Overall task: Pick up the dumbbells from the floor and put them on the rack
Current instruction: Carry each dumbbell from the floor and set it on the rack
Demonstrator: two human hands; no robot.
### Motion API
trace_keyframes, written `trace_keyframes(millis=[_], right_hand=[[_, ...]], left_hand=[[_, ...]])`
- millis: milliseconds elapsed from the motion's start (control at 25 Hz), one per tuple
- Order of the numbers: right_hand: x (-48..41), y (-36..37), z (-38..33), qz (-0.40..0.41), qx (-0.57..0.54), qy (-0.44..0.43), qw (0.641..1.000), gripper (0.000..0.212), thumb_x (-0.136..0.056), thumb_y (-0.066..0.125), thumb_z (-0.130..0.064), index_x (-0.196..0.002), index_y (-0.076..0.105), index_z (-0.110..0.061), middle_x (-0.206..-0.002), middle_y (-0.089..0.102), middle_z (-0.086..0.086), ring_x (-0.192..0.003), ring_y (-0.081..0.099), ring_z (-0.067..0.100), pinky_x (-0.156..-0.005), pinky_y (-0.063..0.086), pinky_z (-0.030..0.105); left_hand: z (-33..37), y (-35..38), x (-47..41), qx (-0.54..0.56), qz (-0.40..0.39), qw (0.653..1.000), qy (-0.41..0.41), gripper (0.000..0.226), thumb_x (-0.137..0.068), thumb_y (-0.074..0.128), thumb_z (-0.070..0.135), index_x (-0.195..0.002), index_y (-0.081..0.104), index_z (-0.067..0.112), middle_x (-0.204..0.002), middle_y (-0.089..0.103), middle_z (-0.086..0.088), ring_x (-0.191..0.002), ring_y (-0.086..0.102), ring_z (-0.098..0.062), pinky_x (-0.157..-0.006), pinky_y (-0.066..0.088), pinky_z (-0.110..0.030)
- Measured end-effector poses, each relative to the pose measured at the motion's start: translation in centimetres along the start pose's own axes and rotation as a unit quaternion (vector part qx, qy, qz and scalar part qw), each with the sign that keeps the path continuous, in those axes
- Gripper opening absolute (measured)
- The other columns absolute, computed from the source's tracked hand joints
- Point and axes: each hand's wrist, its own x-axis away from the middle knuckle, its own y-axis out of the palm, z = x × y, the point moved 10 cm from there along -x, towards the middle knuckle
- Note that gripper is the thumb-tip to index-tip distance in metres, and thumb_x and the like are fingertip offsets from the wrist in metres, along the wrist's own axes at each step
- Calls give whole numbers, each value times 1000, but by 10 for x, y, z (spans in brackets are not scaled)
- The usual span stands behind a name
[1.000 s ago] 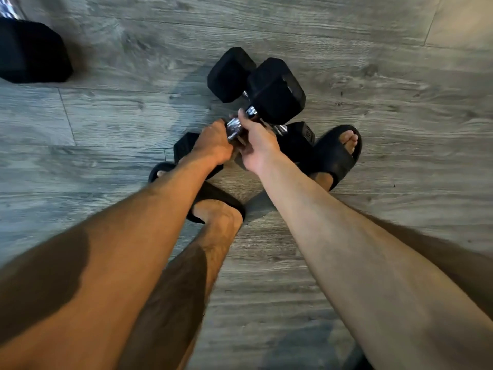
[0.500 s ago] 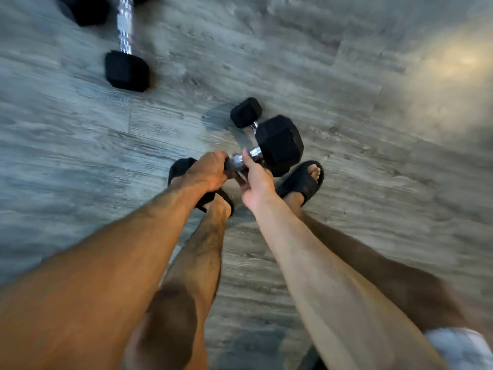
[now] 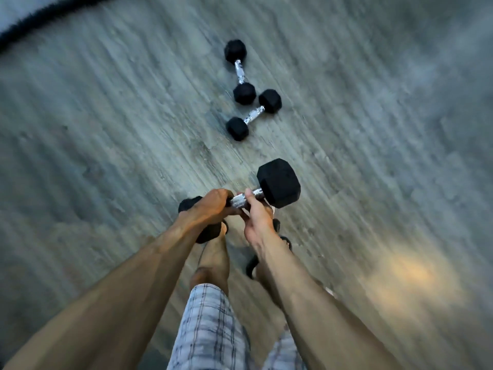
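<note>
A large black hex dumbbell (image 3: 278,182) with a chrome handle hangs above the grey wood floor, held in both hands. My left hand (image 3: 210,208) wraps the handle's left part and hides most of the near head. My right hand (image 3: 257,220) grips the handle just beside the far head. Two smaller black dumbbells lie on the floor ahead: one (image 3: 240,72) farther off, one (image 3: 253,114) nearer, their heads almost touching. No rack is in view.
My legs, plaid shorts (image 3: 210,329) and black sandals (image 3: 252,265) are directly below the held dumbbell. A dark curved edge (image 3: 40,17) crosses the top left corner. Grey plank floor (image 3: 373,129) spreads all around, blurred by motion.
The large dumbbell has come up off the floor in both hands. The view has risen and swung, bringing two smaller dumbbells into sight ahead.
</note>
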Motion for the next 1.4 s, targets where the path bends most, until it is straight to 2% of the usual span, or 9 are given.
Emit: trace_keyframes(millis=[80,200,480,560,720,960,1160,1280,1400], right_hand=[[36,28,-7,-35,95,-27,994,5,-92,63,-9,-92,64,-4,-89,68,14,-62,68,15,-49,53,25],[81,63,-5,-65,237,-74,967,12,-90,67,-13,-97,65,-3,-99,70,17,-79,68,22,-61,56,29],[141,162,68,-131,452,-118,874,10,-88,68,-10,-78,64,-10,-83,69,13,-80,67,27,-85,55,49],[147,192,100,-158,497,-121,845,12,-87,68,-10,-76,65,-10,-77,68,10,-74,67,25,-84,55,50],[155,243,158,-186,582,-132,780,11,-85,71,-18,-76,66,-14,-74,69,7,-74,68,25,-81,57,51],[184,328,250,-250,665,-134,691,15,-84,73,-22,-82,65,-9,-75,67,12,-71,66,28,-68,55,42],[203,409,328,-302,712,-124,622,13,-86,71,-20,-85,66,-9,-72,66,12,-59,63,27,-58,50,41],[206,459,372,-317,744,-127,575,14,-85,71,-21,-81,64,-9,-81,70,16,-74,69,32,-71,58,49],[214,506,408,-327,764,-126,541,15,-87,69,-19,-78,60,-11,-75,64,12,-72,64,29,-74,56,46]], left_hand=[[-4,-25,43,51,46,998,1,32,-84,75,30,-96,68,2,-85,69,-20,-73,60,-26,-65,44,-34],[-23,-52,103,139,90,986,-13,27,-85,73,33,-92,68,7,-77,68,-15,-67,62,-25,-65,50,-38],[-119,-77,196,330,188,924,-47,21,-82,74,31,-79,69,11,-68,69,-10,-62,59,-16,-65,49,-37],[-154,-83,213,372,213,901,-67,25,-83,74,30,-89,70,5,-80,73,-17,-69,62,-18,-70,52,-41],[-206,-97,250,440,264,854,-88,9,-88,71,21,-88,66,14,-82,70,-10,-73,61,-18,-66,45,-29],[-299,-124,302,498,349,783,-133,18,-86,71,31,-83,64,15,-79,69,-11,-71,61,-20,-68,46,-33],[-381,-158,331,542,400,718,-177,26,-85,72,29,-88,69,3,-86,73,-22,-76,67,-26,-74,54,-41],[-425,-189,346,555,414,695,-194,22,-85,72,29,-86,68,7,-82,71,-13,-74,63,-20,-65,46,-31],[-465,-215,362,577,416,668,-216,15,-87,70,27,-81,62,16,-76,65,-5,-71,58,-18,-56,39,-25]])
